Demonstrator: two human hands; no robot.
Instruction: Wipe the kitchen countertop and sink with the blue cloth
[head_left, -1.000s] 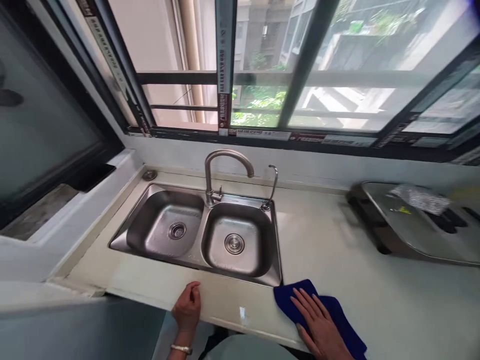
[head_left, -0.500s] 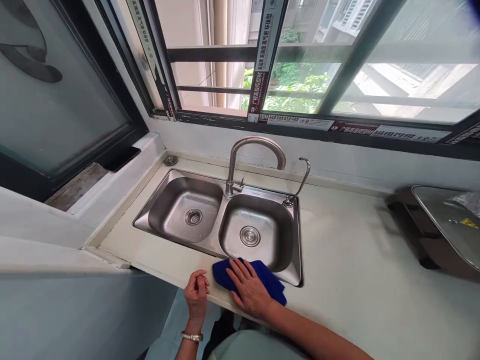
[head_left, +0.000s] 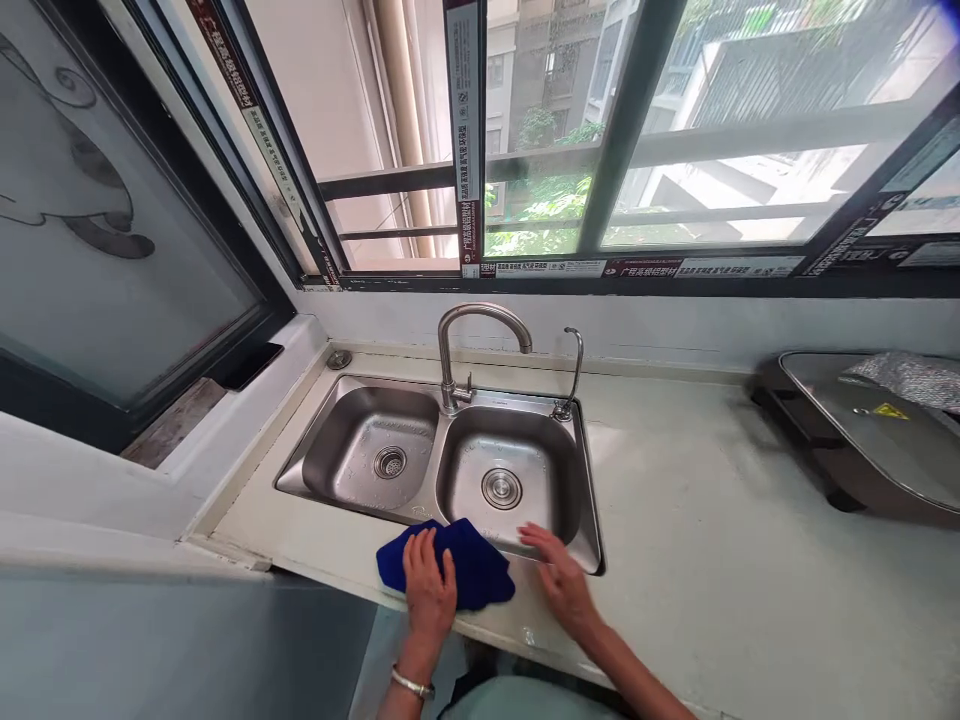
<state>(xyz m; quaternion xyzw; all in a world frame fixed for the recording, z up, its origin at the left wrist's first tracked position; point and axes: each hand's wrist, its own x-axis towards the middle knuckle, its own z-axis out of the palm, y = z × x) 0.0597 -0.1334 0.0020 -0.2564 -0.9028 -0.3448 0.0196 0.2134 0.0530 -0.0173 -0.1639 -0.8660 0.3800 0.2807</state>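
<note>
A dark blue cloth (head_left: 478, 568) lies spread on the counter along the front rim of the steel double sink (head_left: 429, 508). My left hand (head_left: 430, 585), with a bracelet at the wrist, rests on the left part of the cloth, fingers slightly bent and gripping it from above. My right hand (head_left: 559, 580) is apart from the cloth, to its right, by the front edge of the right basin. Its fingers are stretched out and nothing is in them.
A curved faucet (head_left: 480, 312) and a thin small spout (head_left: 576, 365) rise behind the basins. On the right of the counter (head_left: 697, 580) stands a lidded electric pan (head_left: 862, 440) with crumpled silvery wrap on it. A window frame (head_left: 540, 283) runs behind; another glass panel is at left.
My right hand has come off the cloth and moved right. My left hand, earlier curled beside the cloth, is now on it. The cloth has shifted left, and the view has tilted up.
</note>
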